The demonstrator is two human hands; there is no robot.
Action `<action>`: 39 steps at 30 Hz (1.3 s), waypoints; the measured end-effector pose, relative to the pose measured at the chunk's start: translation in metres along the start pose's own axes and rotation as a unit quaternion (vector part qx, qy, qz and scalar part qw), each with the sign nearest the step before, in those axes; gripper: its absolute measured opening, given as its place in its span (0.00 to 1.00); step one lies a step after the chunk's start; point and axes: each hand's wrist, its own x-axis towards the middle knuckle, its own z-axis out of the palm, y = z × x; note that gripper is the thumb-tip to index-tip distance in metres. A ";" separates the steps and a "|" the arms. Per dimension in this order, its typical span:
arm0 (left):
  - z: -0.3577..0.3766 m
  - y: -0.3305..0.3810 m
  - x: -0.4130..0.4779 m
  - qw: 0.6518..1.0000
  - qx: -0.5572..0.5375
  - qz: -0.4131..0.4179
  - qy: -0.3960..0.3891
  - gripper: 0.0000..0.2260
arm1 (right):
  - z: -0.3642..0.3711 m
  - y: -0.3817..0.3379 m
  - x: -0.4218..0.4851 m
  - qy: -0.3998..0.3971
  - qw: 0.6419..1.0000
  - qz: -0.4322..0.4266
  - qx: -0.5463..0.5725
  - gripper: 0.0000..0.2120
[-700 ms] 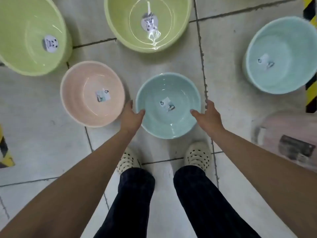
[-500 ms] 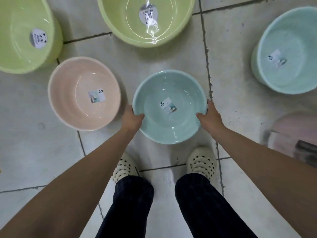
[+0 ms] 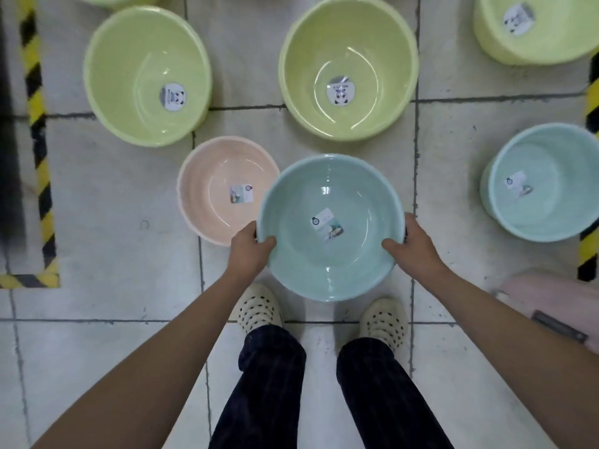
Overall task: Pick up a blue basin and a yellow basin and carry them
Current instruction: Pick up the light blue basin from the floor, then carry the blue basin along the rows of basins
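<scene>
We've got our left hand [image 3: 249, 251] clamped on the left rim of the blue basin [image 3: 324, 189] at center frame, thumb hooked inside, and our right hand [image 3: 416, 251] gripping the right rim likewise, it's smooth, glossy round plastic, same as the yellow basin [image 3: 348, 37] at upper center.

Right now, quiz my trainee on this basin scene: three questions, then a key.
1. True or false: the left hand and the right hand grip opposite sides of one blue basin.
2. Which basin does the held one partly cover in this view? A: the pink basin. B: the far-right basin. C: none.
3. Does either hand hold a yellow basin yet?
Key: 1 true; 2 A; 3 no, the yellow ones sit on the floor.
</scene>
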 end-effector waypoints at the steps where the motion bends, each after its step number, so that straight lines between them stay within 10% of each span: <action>1: -0.017 0.000 -0.007 1.000 -0.006 -0.005 0.011 0.08 | 0.004 -0.015 -0.007 -0.012 1.000 -0.009 -0.012 0.21; 24: -0.156 -0.100 0.090 0.985 0.139 -0.045 0.096 0.15 | 0.172 -0.147 0.062 -0.103 0.970 -0.106 -0.191 0.43; 35: -0.138 -0.108 0.135 0.990 -0.077 -0.026 0.118 0.20 | 0.203 -0.120 0.115 -0.058 0.990 -0.069 -0.107 0.26; 39: -0.135 -0.113 0.133 0.985 -0.083 0.004 0.150 0.19 | 0.201 -0.111 0.112 -0.056 0.985 -0.102 -0.126 0.35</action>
